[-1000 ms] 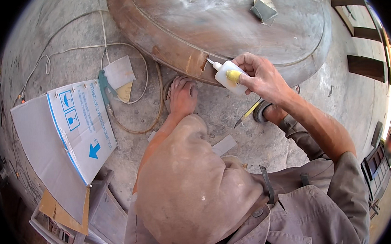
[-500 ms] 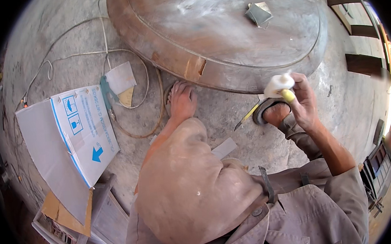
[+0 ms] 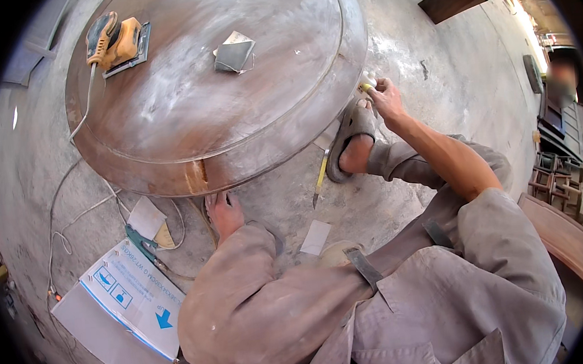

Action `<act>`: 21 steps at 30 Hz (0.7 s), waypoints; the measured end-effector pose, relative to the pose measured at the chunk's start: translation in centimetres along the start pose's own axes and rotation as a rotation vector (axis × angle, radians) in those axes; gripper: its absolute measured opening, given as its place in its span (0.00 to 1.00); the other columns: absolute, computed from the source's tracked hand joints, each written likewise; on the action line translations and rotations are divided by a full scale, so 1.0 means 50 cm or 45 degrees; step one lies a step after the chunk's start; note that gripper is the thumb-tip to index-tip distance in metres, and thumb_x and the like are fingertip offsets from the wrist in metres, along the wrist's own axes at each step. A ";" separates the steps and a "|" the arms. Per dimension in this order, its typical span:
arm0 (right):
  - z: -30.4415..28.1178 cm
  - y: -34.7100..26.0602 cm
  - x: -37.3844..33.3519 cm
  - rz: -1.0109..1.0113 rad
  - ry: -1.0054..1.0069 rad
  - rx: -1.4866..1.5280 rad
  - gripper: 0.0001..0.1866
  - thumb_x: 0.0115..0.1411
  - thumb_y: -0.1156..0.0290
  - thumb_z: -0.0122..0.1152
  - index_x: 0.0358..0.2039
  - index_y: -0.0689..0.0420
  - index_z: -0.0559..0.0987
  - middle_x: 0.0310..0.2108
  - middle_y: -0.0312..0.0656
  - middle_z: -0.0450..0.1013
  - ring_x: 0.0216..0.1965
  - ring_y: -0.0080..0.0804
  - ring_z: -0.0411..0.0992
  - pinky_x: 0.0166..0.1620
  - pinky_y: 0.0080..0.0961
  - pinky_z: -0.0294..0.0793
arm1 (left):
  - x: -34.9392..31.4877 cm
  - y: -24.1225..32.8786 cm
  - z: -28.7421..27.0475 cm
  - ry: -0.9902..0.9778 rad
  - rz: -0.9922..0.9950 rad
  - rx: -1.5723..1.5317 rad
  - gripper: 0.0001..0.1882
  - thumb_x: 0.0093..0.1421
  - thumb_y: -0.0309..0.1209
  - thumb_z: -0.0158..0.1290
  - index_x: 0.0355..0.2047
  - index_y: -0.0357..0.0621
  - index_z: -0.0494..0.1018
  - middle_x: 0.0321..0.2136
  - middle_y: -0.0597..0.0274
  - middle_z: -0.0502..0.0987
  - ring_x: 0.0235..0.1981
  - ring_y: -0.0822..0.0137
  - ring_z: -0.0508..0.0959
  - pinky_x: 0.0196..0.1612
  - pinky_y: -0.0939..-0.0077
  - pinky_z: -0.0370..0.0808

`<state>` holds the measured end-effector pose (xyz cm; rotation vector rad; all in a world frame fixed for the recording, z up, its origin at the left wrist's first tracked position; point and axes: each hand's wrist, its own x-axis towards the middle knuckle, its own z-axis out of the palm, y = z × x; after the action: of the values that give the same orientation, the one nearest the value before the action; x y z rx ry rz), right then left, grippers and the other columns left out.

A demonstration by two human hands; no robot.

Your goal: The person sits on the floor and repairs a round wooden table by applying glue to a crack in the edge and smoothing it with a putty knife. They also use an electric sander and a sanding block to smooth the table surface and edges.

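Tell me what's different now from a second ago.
The right hand has carried the white bottle rightward, away from the brown patch, to beside the right foot, seemingly still holding it. The view shifted, revealing a sander. The left hand stays by the round panel's rim.

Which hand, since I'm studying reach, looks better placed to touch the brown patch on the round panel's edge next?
Probably the left hand: it sits by the round panel, close to the brown patch. The right hand is farther off and occupied with the white bottle.
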<state>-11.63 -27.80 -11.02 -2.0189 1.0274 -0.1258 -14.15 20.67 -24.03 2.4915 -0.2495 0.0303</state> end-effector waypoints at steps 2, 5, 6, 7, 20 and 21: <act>0.045 0.037 0.035 0.041 -0.057 0.023 0.20 0.66 0.67 0.68 0.52 0.64 0.76 0.41 0.43 0.80 0.41 0.27 0.79 0.42 0.26 0.80 | 0.004 0.007 0.002 0.074 0.032 0.009 0.10 0.60 0.26 0.55 0.41 0.41 0.81 0.47 0.49 0.81 0.55 0.45 0.75 0.60 0.52 0.70; 0.089 0.159 0.080 0.049 0.013 -0.009 0.18 0.59 0.67 0.71 0.47 0.61 0.81 0.37 0.44 0.82 0.37 0.32 0.80 0.43 0.32 0.79 | 0.004 0.018 0.015 0.015 0.015 -0.041 0.10 0.59 0.26 0.56 0.41 0.41 0.81 0.47 0.49 0.81 0.55 0.45 0.76 0.60 0.52 0.70; 0.110 0.163 0.076 0.099 -0.011 0.010 0.18 0.59 0.68 0.70 0.48 0.61 0.81 0.38 0.45 0.83 0.39 0.33 0.81 0.44 0.31 0.79 | 0.004 0.018 0.014 0.022 0.000 -0.035 0.10 0.59 0.26 0.56 0.41 0.41 0.81 0.47 0.50 0.81 0.55 0.45 0.76 0.60 0.52 0.70; 0.124 0.166 0.075 0.084 -0.026 -0.036 0.18 0.59 0.68 0.69 0.48 0.61 0.81 0.38 0.46 0.83 0.40 0.34 0.81 0.45 0.32 0.80 | 0.003 0.021 0.013 0.027 -0.012 -0.034 0.10 0.59 0.26 0.56 0.40 0.41 0.81 0.47 0.50 0.81 0.55 0.45 0.76 0.60 0.52 0.70; 0.158 0.134 -0.102 0.111 -0.167 -0.054 0.17 0.65 0.72 0.61 0.53 0.66 0.77 0.38 0.49 0.80 0.35 0.36 0.81 0.38 0.33 0.82 | -0.001 0.002 0.004 0.016 -0.027 -0.085 0.11 0.58 0.25 0.56 0.41 0.39 0.81 0.50 0.49 0.80 0.58 0.44 0.74 0.63 0.50 0.68; 0.156 0.117 -0.138 0.235 -0.263 0.004 0.17 0.65 0.73 0.60 0.53 0.65 0.77 0.38 0.50 0.80 0.36 0.38 0.82 0.39 0.34 0.82 | -0.002 0.002 0.003 0.021 -0.032 -0.096 0.11 0.58 0.25 0.56 0.41 0.39 0.81 0.50 0.49 0.80 0.58 0.44 0.74 0.63 0.50 0.68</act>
<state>-16.44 -19.73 -18.39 -1.8785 1.0726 0.1754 -14.28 20.54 -24.09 2.4184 -0.2086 0.0310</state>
